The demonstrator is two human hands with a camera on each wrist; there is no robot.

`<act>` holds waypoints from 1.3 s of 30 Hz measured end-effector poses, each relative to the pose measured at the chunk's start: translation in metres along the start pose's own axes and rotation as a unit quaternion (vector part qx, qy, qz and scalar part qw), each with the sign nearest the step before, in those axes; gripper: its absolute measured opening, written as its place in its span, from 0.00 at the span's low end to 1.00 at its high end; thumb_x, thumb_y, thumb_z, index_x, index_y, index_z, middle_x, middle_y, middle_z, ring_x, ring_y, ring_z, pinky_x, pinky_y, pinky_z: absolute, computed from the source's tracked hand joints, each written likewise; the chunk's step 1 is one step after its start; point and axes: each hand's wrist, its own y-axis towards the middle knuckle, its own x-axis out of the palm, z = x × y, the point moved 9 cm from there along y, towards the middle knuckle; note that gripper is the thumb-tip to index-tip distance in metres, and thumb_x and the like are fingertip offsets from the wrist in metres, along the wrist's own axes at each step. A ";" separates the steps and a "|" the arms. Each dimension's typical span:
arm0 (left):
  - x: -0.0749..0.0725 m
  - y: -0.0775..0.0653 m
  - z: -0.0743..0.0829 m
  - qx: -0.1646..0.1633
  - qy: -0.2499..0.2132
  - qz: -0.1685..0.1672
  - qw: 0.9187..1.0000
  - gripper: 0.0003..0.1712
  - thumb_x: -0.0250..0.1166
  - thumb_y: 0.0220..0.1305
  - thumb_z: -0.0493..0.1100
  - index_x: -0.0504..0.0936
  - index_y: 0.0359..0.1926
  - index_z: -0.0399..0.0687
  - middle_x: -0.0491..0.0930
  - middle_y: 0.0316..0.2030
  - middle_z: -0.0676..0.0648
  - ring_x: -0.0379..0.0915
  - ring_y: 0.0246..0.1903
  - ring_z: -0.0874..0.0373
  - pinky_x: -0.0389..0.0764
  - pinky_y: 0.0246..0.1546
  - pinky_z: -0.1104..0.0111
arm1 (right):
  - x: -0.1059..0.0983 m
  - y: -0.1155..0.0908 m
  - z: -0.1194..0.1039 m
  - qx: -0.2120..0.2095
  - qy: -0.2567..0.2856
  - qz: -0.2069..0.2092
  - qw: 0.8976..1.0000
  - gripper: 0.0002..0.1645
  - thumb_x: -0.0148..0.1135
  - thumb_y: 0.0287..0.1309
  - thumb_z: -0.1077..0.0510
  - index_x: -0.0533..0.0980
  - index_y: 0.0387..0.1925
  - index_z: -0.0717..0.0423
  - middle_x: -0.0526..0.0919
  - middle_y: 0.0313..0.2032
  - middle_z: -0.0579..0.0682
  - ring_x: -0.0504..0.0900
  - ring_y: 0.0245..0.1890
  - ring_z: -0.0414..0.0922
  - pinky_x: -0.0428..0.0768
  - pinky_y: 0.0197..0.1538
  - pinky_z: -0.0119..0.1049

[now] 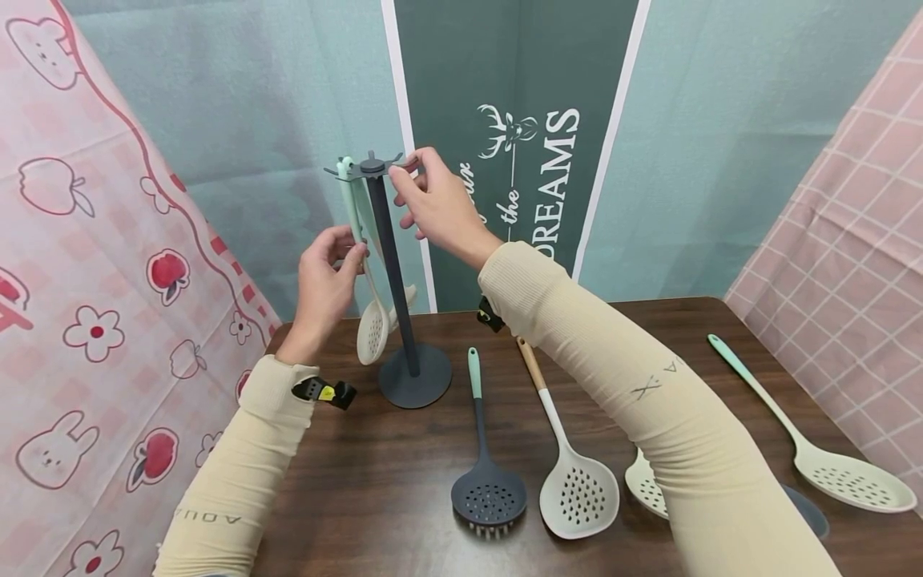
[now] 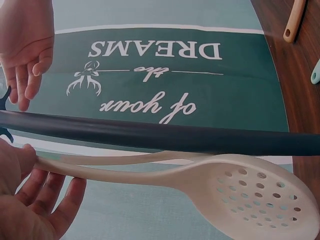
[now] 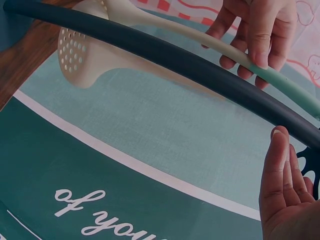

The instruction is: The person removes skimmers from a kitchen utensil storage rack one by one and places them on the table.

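A dark grey utensil stand (image 1: 395, 264) rises from a round base, with hooks around its top. From its left side hangs a cream slotted spoon (image 1: 372, 332) with a mint handle; my left hand (image 1: 328, 276) pinches that handle between thumb and fingers. A second cream utensil (image 3: 87, 70) hangs behind it, past the pole. Up at the top, my right hand (image 1: 436, 200) holds a hook on the stand's right side between thumb and forefinger, its other fingers loosely extended beside the pole.
On the brown table (image 1: 346, 481) lie a dark skimmer (image 1: 489, 493), a white skimmer (image 1: 580, 493) with a wooden handle, and a mint-handled slotted spoon (image 1: 854, 477). My right sleeve partly covers a cream perforated utensil (image 1: 646, 485) and a dark one (image 1: 808, 513). Curtains hang behind and at both sides.
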 end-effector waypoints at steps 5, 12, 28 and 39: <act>-0.002 0.001 0.003 0.001 -0.001 0.006 1.000 0.16 0.60 0.74 0.36 0.78 0.59 0.34 0.83 0.46 0.38 0.79 0.40 0.57 0.82 0.41 0.73 | 0.000 0.000 0.000 0.001 -0.005 0.000 1.000 0.17 0.51 0.77 0.44 0.67 0.56 0.50 0.83 0.38 0.50 0.86 0.32 0.47 0.82 0.32 0.38; -0.005 0.002 0.004 0.009 -0.003 0.013 1.000 0.15 0.60 0.74 0.35 0.78 0.57 0.32 0.83 0.44 0.37 0.78 0.38 0.62 0.80 0.38 0.77 | 0.000 0.000 0.000 0.002 -0.007 0.002 1.000 0.17 0.51 0.77 0.45 0.67 0.57 0.50 0.83 0.38 0.50 0.85 0.31 0.45 0.82 0.32 0.38; -0.009 0.001 0.003 0.011 0.004 0.016 1.000 0.15 0.60 0.74 0.35 0.79 0.57 0.33 0.84 0.45 0.37 0.78 0.38 0.62 0.80 0.39 0.77 | 0.000 0.001 -0.001 0.002 -0.008 0.002 1.000 0.17 0.51 0.77 0.45 0.67 0.57 0.50 0.83 0.38 0.50 0.86 0.32 0.49 0.82 0.32 0.39; -0.013 0.000 0.004 0.017 0.011 0.024 1.000 0.15 0.60 0.74 0.34 0.80 0.57 0.33 0.83 0.43 0.37 0.77 0.37 0.59 0.78 0.37 0.78 | 0.000 0.000 -0.002 0.004 -0.006 0.001 1.000 0.18 0.51 0.77 0.44 0.67 0.57 0.50 0.83 0.38 0.50 0.86 0.32 0.48 0.82 0.32 0.38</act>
